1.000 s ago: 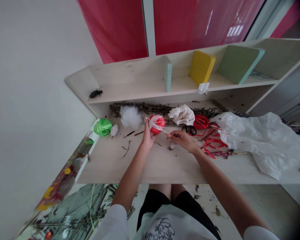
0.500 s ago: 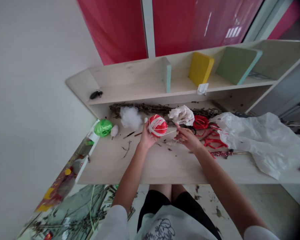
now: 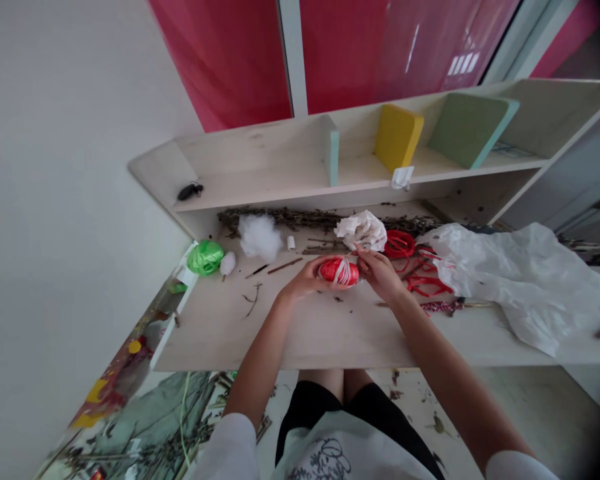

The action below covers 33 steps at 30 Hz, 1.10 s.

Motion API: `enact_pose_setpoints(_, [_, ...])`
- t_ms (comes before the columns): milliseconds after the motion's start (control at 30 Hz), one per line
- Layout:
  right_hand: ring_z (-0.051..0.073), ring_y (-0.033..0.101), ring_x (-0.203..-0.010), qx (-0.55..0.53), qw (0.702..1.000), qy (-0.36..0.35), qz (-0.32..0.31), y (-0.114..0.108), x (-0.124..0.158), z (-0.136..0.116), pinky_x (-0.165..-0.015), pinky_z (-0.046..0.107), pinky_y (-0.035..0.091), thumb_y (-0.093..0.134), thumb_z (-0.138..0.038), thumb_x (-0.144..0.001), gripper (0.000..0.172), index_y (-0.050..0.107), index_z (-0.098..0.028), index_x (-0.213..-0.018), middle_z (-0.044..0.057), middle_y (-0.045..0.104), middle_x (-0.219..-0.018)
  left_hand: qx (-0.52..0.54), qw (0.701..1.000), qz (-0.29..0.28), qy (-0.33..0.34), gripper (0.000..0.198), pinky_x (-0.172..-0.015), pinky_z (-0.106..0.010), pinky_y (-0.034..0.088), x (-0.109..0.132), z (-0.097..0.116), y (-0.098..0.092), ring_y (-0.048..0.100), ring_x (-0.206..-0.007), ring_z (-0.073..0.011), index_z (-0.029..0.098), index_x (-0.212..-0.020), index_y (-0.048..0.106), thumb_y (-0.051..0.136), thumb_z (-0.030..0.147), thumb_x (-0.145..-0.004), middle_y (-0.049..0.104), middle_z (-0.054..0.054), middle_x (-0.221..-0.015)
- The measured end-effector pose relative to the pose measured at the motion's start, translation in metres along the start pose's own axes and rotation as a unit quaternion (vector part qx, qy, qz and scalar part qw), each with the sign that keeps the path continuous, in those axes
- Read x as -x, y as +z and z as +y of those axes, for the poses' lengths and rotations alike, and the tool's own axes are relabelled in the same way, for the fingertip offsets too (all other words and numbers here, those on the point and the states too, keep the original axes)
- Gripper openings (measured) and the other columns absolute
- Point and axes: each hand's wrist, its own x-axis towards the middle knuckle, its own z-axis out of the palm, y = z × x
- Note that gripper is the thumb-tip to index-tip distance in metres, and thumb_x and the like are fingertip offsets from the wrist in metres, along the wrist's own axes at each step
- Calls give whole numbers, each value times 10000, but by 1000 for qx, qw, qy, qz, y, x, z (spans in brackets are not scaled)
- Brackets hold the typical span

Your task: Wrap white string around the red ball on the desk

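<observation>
My left hand (image 3: 306, 279) is closed round a red ball (image 3: 334, 269) with white string (image 3: 349, 272) wound over it, held just above the desk. At the ball's right side, my right hand (image 3: 379, 272) has its thumb and fingers pinched together, with the string running toward them; the strand between the fingertips is hard to make out. Crumpled white paper (image 3: 363, 230) lies just behind my right hand. A small white spool (image 3: 291, 243) stands beyond my left hand, near a fluffy white wad of stuffing (image 3: 260, 237).
On the desk (image 3: 220, 333) lie a green ball (image 3: 205, 257), a small white-tipped stick (image 3: 227, 264), thin twigs (image 3: 253, 301), red cord (image 3: 400, 244) and a large white plastic bag (image 3: 520, 273) at the right. Dried stems (image 3: 300, 217) line the back, under a shelf (image 3: 260, 183) with dividers.
The ball has moved right and slightly nearer me in my left hand, and has been turned. My right hand now sits close against it; the taut string between them has shortened. The white spool shows fully.
</observation>
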Motion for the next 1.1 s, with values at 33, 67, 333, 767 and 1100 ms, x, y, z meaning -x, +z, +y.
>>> enact_pose_setpoints(33, [58, 287, -437, 5, 1000, -7, 4, 0, 0, 0, -412, 229, 230, 810, -523, -632, 400, 612, -180, -690, -75, 361, -474, -21, 1000, -4, 12, 684, -1029, -376, 426, 1, 0, 0, 563, -1206, -287, 212, -1162, 699, 908, 253, -513, 626, -118, -1290])
enact_pose_setpoints(67, [54, 283, -436, 6, 1000, -12, 8, 0, 0, 0, -409, 227, 212, 817, -522, -620, 405, 614, -178, -688, -73, 371, -475, -42, 999, -9, 25, 664, -1053, -378, 408, 1, 1, 1, 551, -1225, -283, 216, -1156, 703, 905, 256, -524, 612, -118, -1308])
enact_pose_setpoints(333, [43, 185, -407, -9, 1000, 1, -1, 1, 3, -7, -377, 239, 88, 797, -488, -650, 374, 580, -185, -680, -85, 333, -477, -4, 992, -123, 20, 671, -1049, -414, 430, 3, 4, 0, 568, -1215, -283, 214, -1187, 676, 898, 287, -557, 625, -128, -1285])
enact_pose_setpoints(767, [52, 182, -436, -14, 998, 21, -60, 6, 9, -11, -394, 248, 75, 759, -489, -700, 371, 668, -165, -857, -82, 314, -520, -134, 987, 52, 71, 577, -1035, -416, 430, -4, -11, 0, 563, -1189, -269, 202, -1071, 654, 890, 313, -555, 597, -118, -1257])
enact_pose_setpoints(1100, [53, 259, -426, 44, 995, -3, -95, 9, 10, -1, -435, 243, 144, 777, -565, -646, 425, 585, -190, -697, -66, 391, -472, -154, 961, 215, 78, 715, -1035, -367, 398, -12, -30, 4, 541, -1175, -243, 226, -1259, 471, 822, 416, -666, 537, -129, -1296])
